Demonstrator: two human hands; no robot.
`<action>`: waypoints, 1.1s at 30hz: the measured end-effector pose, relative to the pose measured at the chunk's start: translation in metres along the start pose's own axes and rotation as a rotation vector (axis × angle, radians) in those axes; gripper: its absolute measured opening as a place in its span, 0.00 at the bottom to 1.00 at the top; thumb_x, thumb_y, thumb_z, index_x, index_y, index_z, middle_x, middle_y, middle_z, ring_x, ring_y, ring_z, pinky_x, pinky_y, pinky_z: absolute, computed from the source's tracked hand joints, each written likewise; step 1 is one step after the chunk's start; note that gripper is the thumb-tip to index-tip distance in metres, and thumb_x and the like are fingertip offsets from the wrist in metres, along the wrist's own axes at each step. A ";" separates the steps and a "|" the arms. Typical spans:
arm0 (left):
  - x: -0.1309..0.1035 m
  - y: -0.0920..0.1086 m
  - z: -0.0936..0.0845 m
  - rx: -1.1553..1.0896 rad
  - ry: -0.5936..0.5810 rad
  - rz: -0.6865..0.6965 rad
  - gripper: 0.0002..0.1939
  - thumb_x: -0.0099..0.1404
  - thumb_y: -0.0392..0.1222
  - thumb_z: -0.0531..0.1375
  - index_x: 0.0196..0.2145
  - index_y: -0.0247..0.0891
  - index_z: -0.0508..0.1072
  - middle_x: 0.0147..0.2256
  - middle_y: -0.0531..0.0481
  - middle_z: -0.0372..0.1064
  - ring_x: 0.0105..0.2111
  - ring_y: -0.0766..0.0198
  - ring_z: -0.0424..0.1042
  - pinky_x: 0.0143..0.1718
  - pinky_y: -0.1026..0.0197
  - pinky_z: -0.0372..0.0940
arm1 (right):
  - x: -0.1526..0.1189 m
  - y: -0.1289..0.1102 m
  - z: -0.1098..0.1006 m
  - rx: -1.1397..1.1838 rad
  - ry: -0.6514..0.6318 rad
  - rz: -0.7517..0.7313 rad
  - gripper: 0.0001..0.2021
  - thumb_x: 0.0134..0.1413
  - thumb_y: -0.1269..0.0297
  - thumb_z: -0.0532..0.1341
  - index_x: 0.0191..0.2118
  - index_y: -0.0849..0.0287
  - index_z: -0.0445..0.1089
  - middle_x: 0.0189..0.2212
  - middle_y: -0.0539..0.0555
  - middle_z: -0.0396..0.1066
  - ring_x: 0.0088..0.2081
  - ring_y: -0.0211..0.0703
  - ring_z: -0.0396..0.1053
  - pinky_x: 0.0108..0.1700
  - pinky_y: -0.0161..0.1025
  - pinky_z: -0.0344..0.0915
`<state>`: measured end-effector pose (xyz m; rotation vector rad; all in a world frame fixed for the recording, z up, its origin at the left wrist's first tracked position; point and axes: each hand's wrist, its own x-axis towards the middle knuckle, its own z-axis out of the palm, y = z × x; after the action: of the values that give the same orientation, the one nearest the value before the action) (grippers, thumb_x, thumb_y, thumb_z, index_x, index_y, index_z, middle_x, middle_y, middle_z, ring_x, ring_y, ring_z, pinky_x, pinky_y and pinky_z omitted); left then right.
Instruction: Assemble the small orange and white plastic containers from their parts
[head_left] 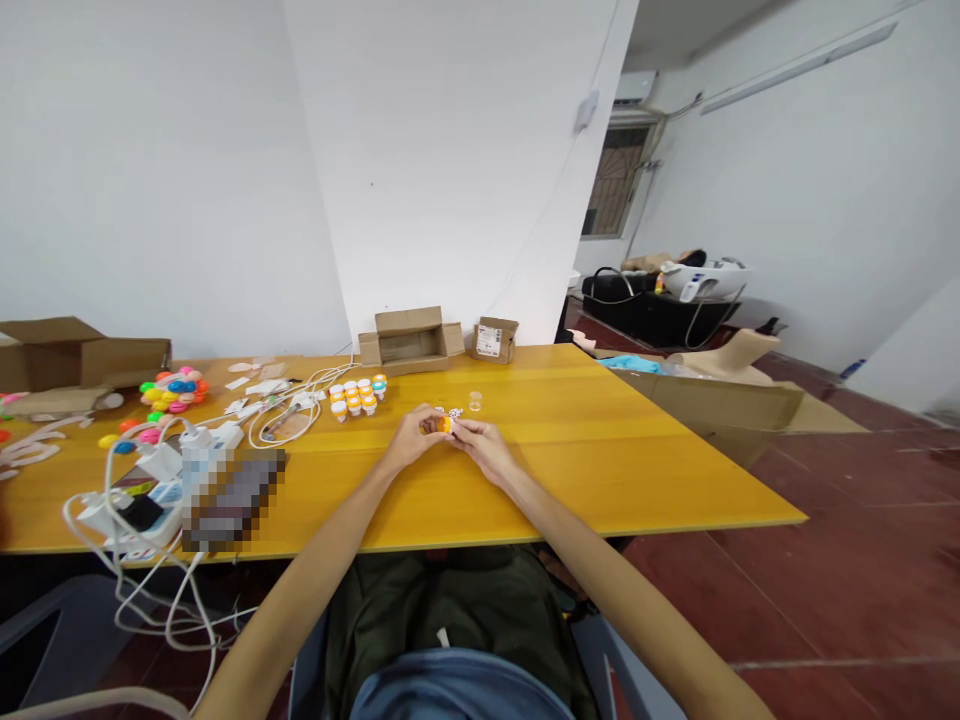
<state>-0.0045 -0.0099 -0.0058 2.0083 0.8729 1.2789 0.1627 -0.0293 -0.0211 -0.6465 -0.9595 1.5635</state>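
Observation:
Both hands meet over the yellow table (585, 440), around a small orange and white piece (445, 425). My left hand (414, 436) is closed on it from the left, thumb and fingers curled round. My right hand (484, 446) pinches at its right side. Just beyond the fingertips lie small white pieces with dark marks (455, 412). A clear round cup or lid (475, 401) stands a little farther right. To the left of my hands, several small white pots with orange bands (354, 398) stand in close rows, one with a teal band.
Open cardboard box (411, 343) and a smaller box (495, 340) stand by the wall. Farther left are colourful balls (177, 390), white cables (300, 400), a power strip (169, 500) and a blurred-out dark object (236, 500). Another open box (82, 360) is far left.

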 end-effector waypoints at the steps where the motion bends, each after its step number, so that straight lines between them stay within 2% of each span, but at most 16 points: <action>1: 0.000 0.000 0.000 0.003 0.000 -0.001 0.17 0.54 0.52 0.71 0.37 0.39 0.79 0.31 0.52 0.68 0.28 0.67 0.65 0.32 0.62 0.64 | 0.000 0.000 0.000 -0.007 -0.007 -0.003 0.15 0.28 0.61 0.79 0.28 0.57 0.81 0.31 0.53 0.79 0.33 0.41 0.74 0.45 0.43 0.71; 7: 0.000 0.000 0.000 0.014 -0.006 0.019 0.19 0.54 0.54 0.71 0.38 0.39 0.79 0.31 0.51 0.67 0.28 0.66 0.65 0.32 0.61 0.64 | 0.000 0.000 0.000 -0.040 -0.035 -0.009 0.15 0.29 0.57 0.78 0.27 0.57 0.81 0.29 0.53 0.78 0.33 0.41 0.72 0.44 0.41 0.69; 13: 0.000 -0.001 -0.001 0.030 -0.007 0.035 0.18 0.54 0.53 0.71 0.38 0.39 0.80 0.32 0.51 0.68 0.29 0.65 0.66 0.33 0.60 0.65 | 0.001 0.000 -0.002 -0.041 -0.049 0.004 0.14 0.31 0.59 0.77 0.29 0.57 0.81 0.30 0.54 0.78 0.33 0.40 0.72 0.42 0.40 0.70; 19: 0.000 -0.001 -0.002 0.034 -0.040 0.023 0.18 0.56 0.50 0.70 0.42 0.41 0.80 0.36 0.49 0.70 0.32 0.63 0.67 0.36 0.59 0.66 | 0.002 0.000 -0.002 0.008 -0.036 0.012 0.15 0.31 0.62 0.78 0.31 0.56 0.81 0.34 0.53 0.79 0.35 0.41 0.74 0.45 0.41 0.72; 26: 0.000 -0.002 -0.001 0.073 -0.069 -0.006 0.17 0.60 0.47 0.67 0.47 0.43 0.79 0.40 0.47 0.73 0.36 0.61 0.69 0.40 0.58 0.67 | 0.004 0.004 -0.006 0.012 -0.038 0.019 0.14 0.34 0.62 0.77 0.32 0.56 0.80 0.34 0.54 0.79 0.37 0.43 0.75 0.47 0.43 0.72; 33: -0.001 0.002 -0.002 0.112 -0.081 0.009 0.14 0.60 0.45 0.67 0.45 0.43 0.80 0.40 0.47 0.73 0.39 0.59 0.70 0.44 0.56 0.67 | 0.006 0.004 -0.007 -0.017 -0.066 0.044 0.12 0.38 0.61 0.76 0.32 0.56 0.80 0.30 0.53 0.79 0.36 0.42 0.75 0.48 0.44 0.72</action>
<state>-0.0065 -0.0114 -0.0041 2.1375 0.9165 1.1682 0.1654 -0.0223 -0.0276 -0.6351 -1.0140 1.6258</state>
